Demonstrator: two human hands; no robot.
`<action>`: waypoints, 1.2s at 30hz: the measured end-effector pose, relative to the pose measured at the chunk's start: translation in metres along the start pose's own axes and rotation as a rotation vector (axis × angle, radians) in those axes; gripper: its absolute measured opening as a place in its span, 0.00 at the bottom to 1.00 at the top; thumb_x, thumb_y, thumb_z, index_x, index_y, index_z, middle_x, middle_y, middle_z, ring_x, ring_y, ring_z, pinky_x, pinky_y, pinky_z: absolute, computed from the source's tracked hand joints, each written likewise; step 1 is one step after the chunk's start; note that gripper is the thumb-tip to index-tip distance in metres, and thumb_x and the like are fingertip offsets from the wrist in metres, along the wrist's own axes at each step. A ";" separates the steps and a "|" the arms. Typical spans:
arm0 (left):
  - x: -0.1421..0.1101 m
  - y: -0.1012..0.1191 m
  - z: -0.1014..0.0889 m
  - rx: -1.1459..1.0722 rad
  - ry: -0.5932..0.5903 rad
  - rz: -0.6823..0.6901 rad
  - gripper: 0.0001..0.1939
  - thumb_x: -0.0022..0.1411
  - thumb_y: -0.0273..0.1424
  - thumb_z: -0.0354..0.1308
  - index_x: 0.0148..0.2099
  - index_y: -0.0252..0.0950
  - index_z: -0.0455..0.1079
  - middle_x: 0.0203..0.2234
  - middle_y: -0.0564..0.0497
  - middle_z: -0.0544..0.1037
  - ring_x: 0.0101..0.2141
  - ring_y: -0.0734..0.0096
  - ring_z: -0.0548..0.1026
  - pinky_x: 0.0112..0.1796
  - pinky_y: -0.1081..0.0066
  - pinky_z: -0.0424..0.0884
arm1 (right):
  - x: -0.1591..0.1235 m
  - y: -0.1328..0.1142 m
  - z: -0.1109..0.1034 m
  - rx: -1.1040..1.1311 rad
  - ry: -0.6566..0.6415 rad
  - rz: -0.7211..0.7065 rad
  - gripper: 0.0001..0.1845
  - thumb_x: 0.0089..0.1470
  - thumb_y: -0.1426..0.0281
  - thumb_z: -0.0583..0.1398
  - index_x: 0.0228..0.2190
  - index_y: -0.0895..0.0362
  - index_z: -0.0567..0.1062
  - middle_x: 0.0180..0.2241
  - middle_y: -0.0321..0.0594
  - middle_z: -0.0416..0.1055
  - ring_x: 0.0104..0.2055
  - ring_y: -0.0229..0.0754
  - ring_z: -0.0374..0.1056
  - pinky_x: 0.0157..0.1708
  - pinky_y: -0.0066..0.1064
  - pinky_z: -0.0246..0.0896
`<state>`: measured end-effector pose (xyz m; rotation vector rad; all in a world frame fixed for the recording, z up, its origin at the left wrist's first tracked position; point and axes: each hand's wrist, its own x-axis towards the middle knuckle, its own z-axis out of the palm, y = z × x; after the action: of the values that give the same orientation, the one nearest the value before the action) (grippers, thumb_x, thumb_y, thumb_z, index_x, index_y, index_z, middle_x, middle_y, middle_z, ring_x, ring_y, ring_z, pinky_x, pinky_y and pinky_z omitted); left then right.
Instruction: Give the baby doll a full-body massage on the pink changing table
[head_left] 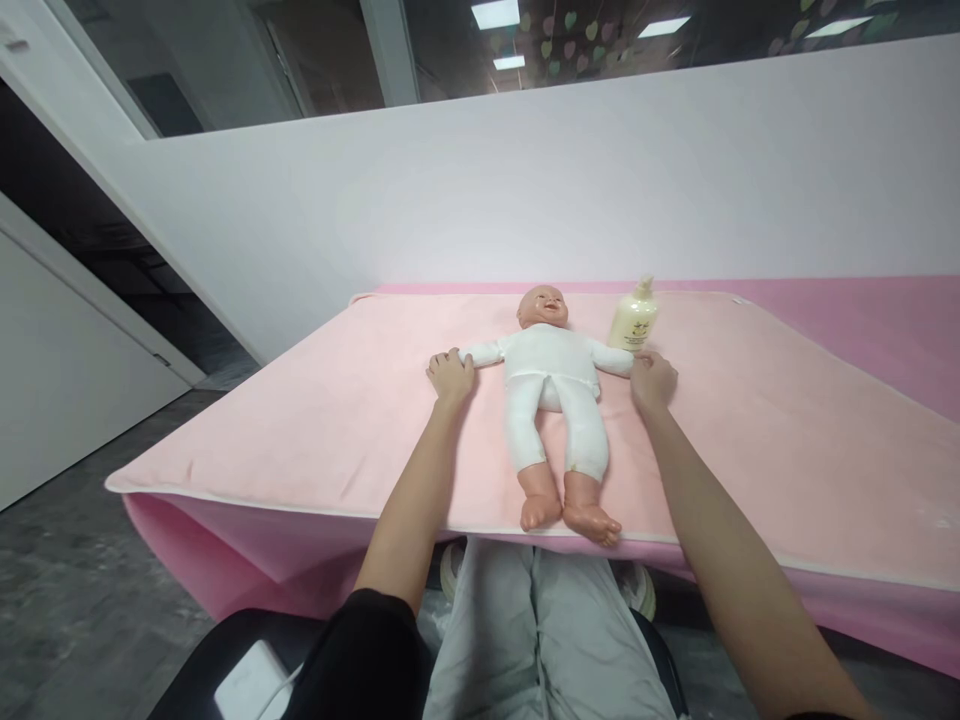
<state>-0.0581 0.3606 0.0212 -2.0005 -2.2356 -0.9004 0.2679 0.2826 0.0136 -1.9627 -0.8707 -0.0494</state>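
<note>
A baby doll [551, 350] with a white cloth body and bare plastic head and feet lies face up, its arms stretched out to both sides. My left hand [451, 376] is closed at the end of the doll's arm on the left, hiding the doll's hand there. On the other side my right hand [654, 381] grips the end of the opposite arm with bent fingers. Just beyond my right hand stands a pale yellow pump bottle [634, 318], upright and close to the doll's arm.
A light pink blanket [300, 410] with a pale border lies over a darker pink table cover [885, 325]. Behind the table rises a white wall [600, 190] with windows above. A white device [253, 684] with a cable rests on the black chair at lower left.
</note>
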 end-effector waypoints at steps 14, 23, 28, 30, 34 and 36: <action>0.000 0.000 0.000 0.017 0.012 0.013 0.23 0.65 0.40 0.43 0.56 0.35 0.66 0.51 0.38 0.70 0.55 0.52 0.61 0.53 0.57 0.58 | 0.002 0.002 0.002 -0.001 -0.007 0.004 0.19 0.45 0.72 0.52 0.38 0.55 0.78 0.34 0.43 0.73 0.37 0.46 0.64 0.39 0.36 0.58; -0.001 0.003 -0.003 0.030 -0.015 -0.008 0.23 0.66 0.40 0.42 0.56 0.36 0.65 0.52 0.39 0.69 0.55 0.53 0.61 0.53 0.57 0.58 | 0.001 0.001 0.002 0.011 0.009 0.009 0.18 0.47 0.71 0.52 0.37 0.55 0.78 0.35 0.44 0.73 0.39 0.46 0.64 0.39 0.35 0.58; 0.000 0.002 -0.001 0.018 -0.008 -0.003 0.23 0.66 0.40 0.42 0.56 0.35 0.65 0.52 0.38 0.69 0.55 0.52 0.61 0.52 0.57 0.58 | 0.001 0.002 0.002 -0.010 0.005 -0.004 0.18 0.47 0.71 0.52 0.37 0.54 0.78 0.35 0.44 0.73 0.39 0.46 0.65 0.39 0.35 0.58; -0.001 0.003 -0.002 0.012 -0.011 -0.006 0.23 0.66 0.39 0.42 0.56 0.35 0.65 0.52 0.38 0.69 0.55 0.51 0.61 0.52 0.56 0.58 | 0.001 0.001 0.002 -0.016 -0.004 0.003 0.18 0.47 0.71 0.52 0.38 0.54 0.78 0.35 0.43 0.74 0.39 0.47 0.64 0.39 0.36 0.58; -0.002 0.004 -0.004 0.004 -0.019 -0.011 0.22 0.66 0.39 0.43 0.56 0.35 0.65 0.52 0.37 0.69 0.55 0.51 0.61 0.53 0.56 0.58 | 0.001 0.001 0.001 -0.005 -0.006 0.021 0.19 0.47 0.72 0.52 0.37 0.53 0.78 0.35 0.43 0.74 0.39 0.47 0.64 0.40 0.36 0.58; -0.002 0.004 -0.005 0.002 -0.018 -0.010 0.22 0.66 0.39 0.43 0.56 0.35 0.65 0.52 0.37 0.69 0.55 0.51 0.61 0.53 0.56 0.58 | 0.001 0.000 0.000 0.005 -0.006 0.026 0.19 0.47 0.72 0.52 0.38 0.53 0.78 0.36 0.43 0.73 0.39 0.47 0.64 0.40 0.36 0.58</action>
<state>-0.0558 0.3572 0.0260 -2.0068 -2.2567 -0.8835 0.2682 0.2833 0.0137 -1.9698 -0.8479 -0.0258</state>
